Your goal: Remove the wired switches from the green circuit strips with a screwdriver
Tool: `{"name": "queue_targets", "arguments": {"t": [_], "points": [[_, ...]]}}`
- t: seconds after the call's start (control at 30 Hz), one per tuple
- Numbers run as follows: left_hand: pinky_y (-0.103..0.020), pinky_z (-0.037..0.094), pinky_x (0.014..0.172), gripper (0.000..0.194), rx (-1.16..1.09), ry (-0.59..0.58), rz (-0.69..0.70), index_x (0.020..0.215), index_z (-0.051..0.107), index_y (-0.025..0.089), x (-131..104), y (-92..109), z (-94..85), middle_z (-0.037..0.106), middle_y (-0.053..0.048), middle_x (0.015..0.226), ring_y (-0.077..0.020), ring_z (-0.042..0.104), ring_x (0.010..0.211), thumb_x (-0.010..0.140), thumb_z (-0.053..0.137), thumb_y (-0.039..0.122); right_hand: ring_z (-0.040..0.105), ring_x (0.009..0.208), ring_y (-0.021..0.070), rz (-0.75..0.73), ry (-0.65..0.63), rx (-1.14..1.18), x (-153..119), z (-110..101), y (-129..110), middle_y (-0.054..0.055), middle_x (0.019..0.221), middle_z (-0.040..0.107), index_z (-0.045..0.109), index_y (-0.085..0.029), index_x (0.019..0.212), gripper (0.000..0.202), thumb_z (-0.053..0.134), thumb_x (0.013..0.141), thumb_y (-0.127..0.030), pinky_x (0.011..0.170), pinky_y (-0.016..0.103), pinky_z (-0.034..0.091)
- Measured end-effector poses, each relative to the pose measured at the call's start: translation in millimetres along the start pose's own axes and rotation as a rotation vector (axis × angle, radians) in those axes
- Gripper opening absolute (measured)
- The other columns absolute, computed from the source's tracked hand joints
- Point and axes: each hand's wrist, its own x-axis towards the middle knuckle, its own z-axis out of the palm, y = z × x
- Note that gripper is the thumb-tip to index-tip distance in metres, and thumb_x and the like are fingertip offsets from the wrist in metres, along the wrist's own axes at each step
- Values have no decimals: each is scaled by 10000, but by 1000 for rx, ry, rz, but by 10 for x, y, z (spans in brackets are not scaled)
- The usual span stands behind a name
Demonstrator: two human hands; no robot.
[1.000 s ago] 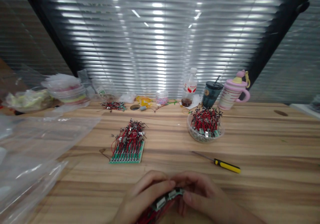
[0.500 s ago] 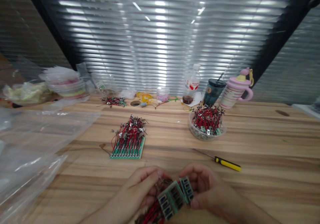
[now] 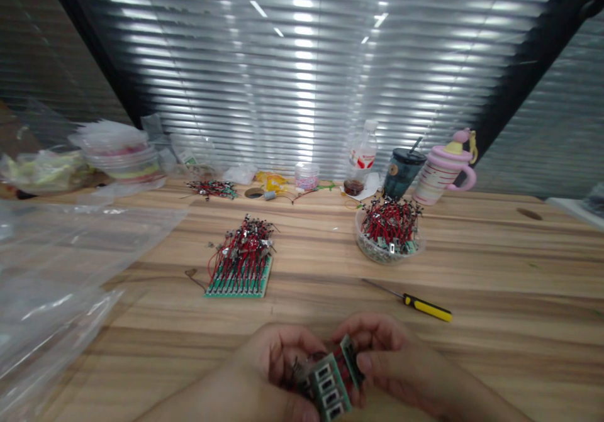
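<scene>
Low in the head view, my left hand (image 3: 278,372) is closed around a green circuit board (image 3: 331,389) with a row of white-framed black parts and red and black wires behind it. My right hand (image 3: 384,353) pinches a narrower strip of circuit board (image 3: 350,358), tilted on edge at the first one's right side. Red wires show between the two pieces; whether the boards are still joined cannot be made out. Beyond my hands a larger green board panel (image 3: 236,291) lies flat, covered with rows of red and black wires.
A clear bowl (image 3: 377,253) heaped with wired boards stands at the right, with a yellow-black screwdriver (image 3: 427,307) in front of it. Plastic sheeting (image 3: 94,239) covers the left. Along the back are a wire bundle (image 3: 212,188), a bottle (image 3: 364,151), a dark cup (image 3: 401,173) and a pink mug (image 3: 441,170).
The boards have turned in my hands; the right strip now stands more edge-on. My left hand has shifted its grip, its thumb moving down toward the lower edge of the board.
</scene>
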Motion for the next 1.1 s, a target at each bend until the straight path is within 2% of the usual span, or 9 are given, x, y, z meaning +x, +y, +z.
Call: {"name": "queue_targets", "arguments": {"t": [0.2,0.27,0.37,0.43,0.5,0.63,0.8,0.93,1.1], "points": [[-341,416,907,466,163,-69,46,1134,463,149,23,34,5,640,-91,1085,-204,604,1027,714,657,101,541,722,-87,4,52,32,9,3,-23,67,1129,475,212,-98,1147,834,660,613,-557,645,40,472],[-365,434,923,539,334,29,156,1249,353,192,18,-10,8,566,-116,1225,-198,603,1030,770,587,111,536,729,-90,-8,62,34,12,2,-29,63,1136,464,199,-98,1104,812,658,610,-551,635,43,476],[-325,446,933,532,834,332,431,1294,297,247,-16,-61,0,520,-99,1233,-192,575,1061,836,553,156,552,735,-73,-20,57,50,4,-4,-33,50,1117,464,167,-110,1080,785,643,626,-538,635,50,482],[-277,461,896,481,1135,363,585,1230,402,263,-34,-59,-19,557,-57,1117,-202,569,1050,813,636,207,566,721,-64,-19,53,70,-5,-9,-39,34,1105,465,160,-117,1072,756,630,647,-529,650,47,486],[-228,489,774,408,1222,286,602,1162,505,260,-36,-34,-34,559,-33,1018,-181,590,940,792,674,224,574,708,-60,-16,20,73,-9,-12,-47,23,1103,460,158,-121,1064,742,628,658,-528,652,34,480],[-213,491,652,314,1022,246,384,1147,596,215,-23,29,6,534,-48,988,-143,583,786,834,610,209,581,721,-65,-33,-61,66,-6,-16,-58,33,1124,452,161,-120,1066,742,628,673,-541,657,18,477],[-272,462,921,318,830,160,305,1155,578,227,-54,73,96,608,-45,1155,-183,588,1079,844,588,161,581,726,-71,-32,-68,52,-10,-17,-57,48,1144,452,162,-117,1078,771,639,663,-558,672,10,477],[-330,456,955,270,501,100,170,1135,537,212,-97,99,88,664,-36,1025,-175,631,1007,869,581,209,585,726,-67,9,-21,29,-9,7,-65,90,1229,417,162,-118,1120,798,634,655,-562,675,19,478],[-285,470,972,407,382,221,247,1191,533,241,-152,260,28,552,-58,1356,-173,569,1191,820,696,275,585,714,-60,76,51,20,-26,24,-80,70,1208,430,191,-130,1177,780,613,664,-540,690,53,496]]}}
